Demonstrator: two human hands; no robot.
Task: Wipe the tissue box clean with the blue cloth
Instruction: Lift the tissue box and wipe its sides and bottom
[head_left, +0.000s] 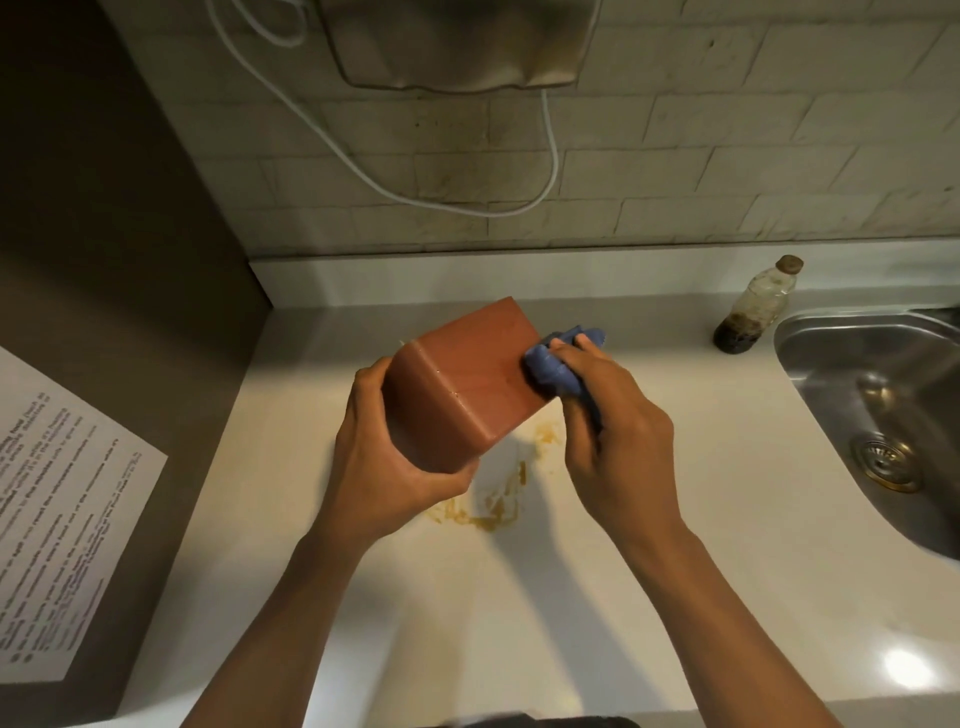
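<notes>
A reddish-brown tissue box (462, 382) is held tilted above the counter. My left hand (387, 457) grips its lower left end, fingers curled underneath and thumb up the side. My right hand (610, 431) holds a bunched blue cloth (558, 364) against the box's right edge. Part of the cloth hangs down inside my palm. A few wet drops glint along the box's front edge.
A yellow-brown spill (493, 499) stains the white counter (597, 597) below the box. A grimy plastic bottle (753, 306) stands beside the steel sink (878, 400) at right. A printed sheet (57, 519) lies on the dark surface at left. A white cable (457, 200) loops across the tiled wall.
</notes>
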